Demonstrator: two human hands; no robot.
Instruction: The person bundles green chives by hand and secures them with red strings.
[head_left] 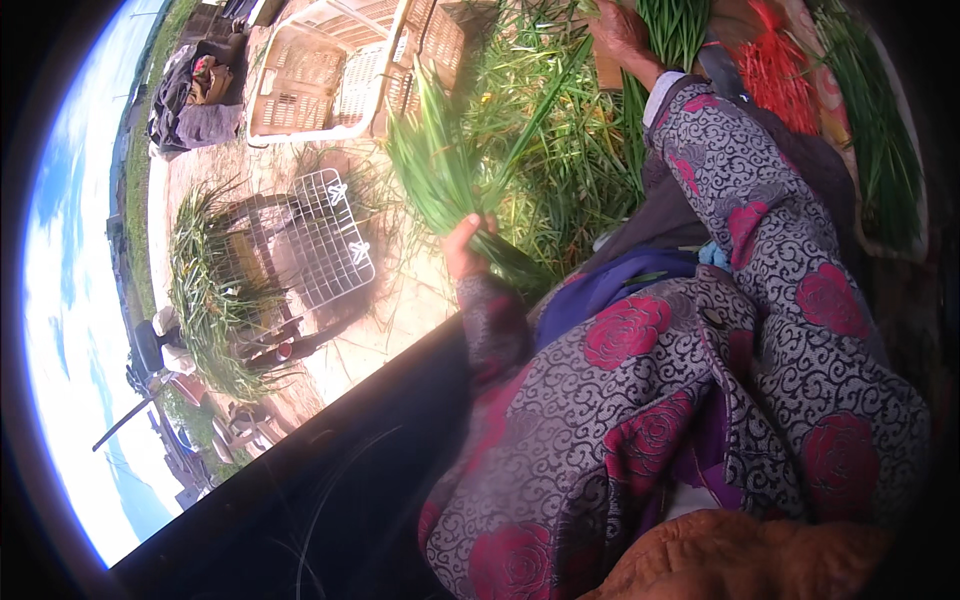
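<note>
My left hand (465, 246) is closed around the lower part of a bunch of long green chives (432, 160). The leaves stick up and away from me, toward the pale crate, a little blurred. At the top edge my right hand (622, 40) reaches forward, beside another bunch of chives (678, 25). The frame cuts off its fingers, so their grip cannot be made out. Between the two hands spreads a heap of loose green leaves and trimmings (555, 140), some yellowed. A bundle of red plastic strips (775, 75) lies to the right of my right hand.
A pale slatted plastic crate (300, 128) stands at the far left. Closer to me are a white wire rack (335, 240) and a pile of cut leaves (212, 290). Dark clothing (205, 120) lies beyond. More long leaves (880, 130) rest at the far right.
</note>
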